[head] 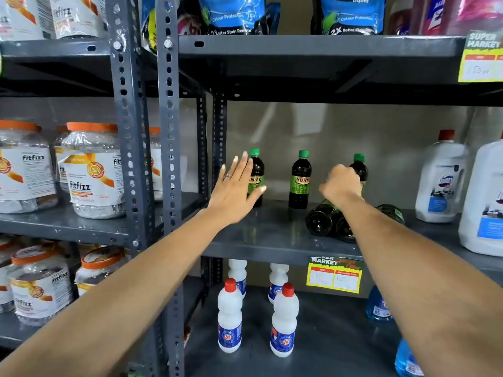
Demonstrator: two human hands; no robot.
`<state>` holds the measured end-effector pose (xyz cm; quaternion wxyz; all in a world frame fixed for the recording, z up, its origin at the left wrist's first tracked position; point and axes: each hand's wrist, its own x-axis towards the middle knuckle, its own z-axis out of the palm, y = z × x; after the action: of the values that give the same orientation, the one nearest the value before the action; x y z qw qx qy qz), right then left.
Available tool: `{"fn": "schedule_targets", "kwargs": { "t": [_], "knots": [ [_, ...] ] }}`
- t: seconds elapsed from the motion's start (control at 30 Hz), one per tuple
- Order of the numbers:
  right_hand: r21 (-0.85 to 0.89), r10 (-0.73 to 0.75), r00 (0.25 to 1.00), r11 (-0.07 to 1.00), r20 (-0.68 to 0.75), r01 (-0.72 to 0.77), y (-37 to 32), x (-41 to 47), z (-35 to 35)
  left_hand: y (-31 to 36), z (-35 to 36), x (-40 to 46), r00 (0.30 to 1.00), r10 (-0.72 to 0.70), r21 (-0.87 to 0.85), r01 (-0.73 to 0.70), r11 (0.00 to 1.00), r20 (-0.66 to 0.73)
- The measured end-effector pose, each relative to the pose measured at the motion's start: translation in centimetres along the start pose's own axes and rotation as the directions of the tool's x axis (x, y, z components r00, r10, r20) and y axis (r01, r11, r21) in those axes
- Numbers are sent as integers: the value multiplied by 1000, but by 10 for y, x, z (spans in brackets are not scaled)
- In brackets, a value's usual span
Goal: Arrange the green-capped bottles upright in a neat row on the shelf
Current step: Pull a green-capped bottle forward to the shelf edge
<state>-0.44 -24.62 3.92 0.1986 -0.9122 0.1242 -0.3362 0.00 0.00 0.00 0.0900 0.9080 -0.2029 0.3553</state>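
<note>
Three dark bottles with green caps stand upright at the back of the grey shelf (261,240). My left hand (235,190) is open, fingers spread, its thumb touching the front of the left bottle (256,172). The middle bottle (300,180) stands free. My right hand (341,186) is closed around the body of the right bottle (359,168), which is upright. In front of it lie more dark bottles on their sides: two (322,220) with their bases toward me and one (390,213) to the right, partly hidden by my right forearm.
White jugs with red caps (442,180) stand at the shelf's right end. The shelf above (313,46) hangs low over the bottles. A steel upright (170,159) borders the left. White red-capped bottles (230,319) stand on the shelf below; orange-lidded jars (92,170) fill the left rack.
</note>
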Motion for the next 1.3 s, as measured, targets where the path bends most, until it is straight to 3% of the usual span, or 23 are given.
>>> {"fn": "schedule_targets", "kwargs": {
  "t": [0.1,0.2,0.27,0.43,0.57,0.67,0.83,1.03,1.13,1.3],
  "knots": [
    [-13,123,976,992,177,-123,7,6,3,-18,4,-24,958,-25,-32,36,999,285],
    [-92,172,941,984,292,-152,7,7,9,-32,10,-52,825,-97,-61,157,986,556],
    [-183,172,935,976,309,-119,6,7,12,-34,9,-62,767,-113,-60,194,979,631],
    [-217,228,876,965,425,-146,0,16,22,-34,5,-69,708,-96,-22,156,987,699],
    [-52,299,713,937,634,-347,2,13,29,-44,4,-66,685,-103,31,116,993,721],
    [185,247,783,891,571,-415,8,5,35,-45,9,-69,732,-108,57,94,994,673],
    [555,157,893,734,422,-392,-4,-15,53,-46,10,-68,738,-96,47,87,995,668],
    [723,-76,935,657,347,-215,-32,-37,82,-44,6,-60,702,-98,30,108,994,706],
    [770,-214,931,630,296,-100,-46,-45,95,-44,8,-62,728,-86,26,93,995,680],
    [818,-245,902,548,356,-175,-56,-47,113,-43,10,-67,760,-100,44,94,995,642]
  ]
}}
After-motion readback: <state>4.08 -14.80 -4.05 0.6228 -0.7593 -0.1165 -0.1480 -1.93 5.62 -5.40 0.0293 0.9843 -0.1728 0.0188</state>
